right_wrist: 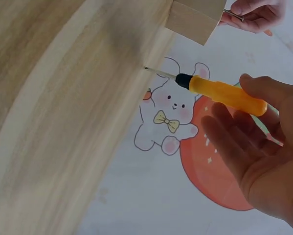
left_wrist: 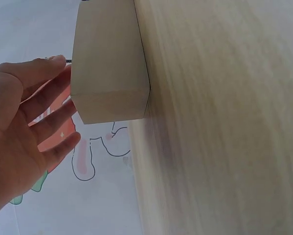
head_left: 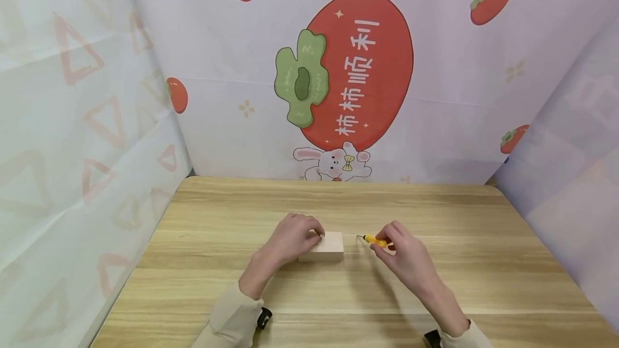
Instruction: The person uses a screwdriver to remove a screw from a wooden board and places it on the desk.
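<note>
A pale wooden block (head_left: 330,248) lies on the table in the head view. On its top face, my left hand (head_left: 294,236) pinches a metal screw (right_wrist: 234,15) between thumb and fingers. The screw's head points away from the block, and its other end meets the wood; whether it has entered cannot be seen. To the right of the block, my right hand (head_left: 410,258) holds a small screwdriver (right_wrist: 222,93) by its yellow handle. Its thin metal shaft, with a black collar, points left toward the block and stays apart from it.
The wood-grain table (head_left: 232,214) runs back to a hanging white cloth (head_left: 217,138) printed with persimmons and a rabbit. More printed cloth (head_left: 72,138) hangs along the left side, and another sheet (head_left: 570,176) on the right. Dark bands (head_left: 264,318) show at both wrists.
</note>
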The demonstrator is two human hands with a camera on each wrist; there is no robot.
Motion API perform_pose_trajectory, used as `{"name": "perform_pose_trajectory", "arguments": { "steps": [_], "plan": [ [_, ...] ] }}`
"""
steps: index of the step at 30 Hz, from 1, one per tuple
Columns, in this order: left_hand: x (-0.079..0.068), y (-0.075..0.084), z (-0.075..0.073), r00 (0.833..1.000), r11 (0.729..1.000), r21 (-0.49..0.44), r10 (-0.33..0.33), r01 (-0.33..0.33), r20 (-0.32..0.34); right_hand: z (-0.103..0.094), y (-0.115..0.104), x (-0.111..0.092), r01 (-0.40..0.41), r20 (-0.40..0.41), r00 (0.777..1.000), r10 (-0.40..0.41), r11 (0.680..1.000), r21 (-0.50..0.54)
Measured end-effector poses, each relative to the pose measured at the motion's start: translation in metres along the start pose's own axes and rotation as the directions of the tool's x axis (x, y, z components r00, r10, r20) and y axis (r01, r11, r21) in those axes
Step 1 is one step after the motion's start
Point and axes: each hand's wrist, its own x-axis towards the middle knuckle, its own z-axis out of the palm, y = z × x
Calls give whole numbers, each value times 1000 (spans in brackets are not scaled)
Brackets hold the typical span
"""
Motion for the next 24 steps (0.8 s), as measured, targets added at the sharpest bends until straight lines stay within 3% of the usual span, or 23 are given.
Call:
{"name": "perform_pose_trajectory", "arguments": {
  "steps": [3,8,16,24],
  "plan": [
    [1,2,1,999,1000,5,-31,30,11,-3,-2,-3,-18,118,993,28,996,-90],
    [2,3,3,998,998,-11,-69,69,15,-4,-4,-7,-25,301,951,71,988,-154],
    [1,-4,8,996,992,-95,-86,86,5,1,1,-13,-63,402,907,122,986,-156],
    [0,-5,11,998,986,-152,-65,64,-3,4,3,-17,-120,512,840,181,981,-149]
  ]
}}
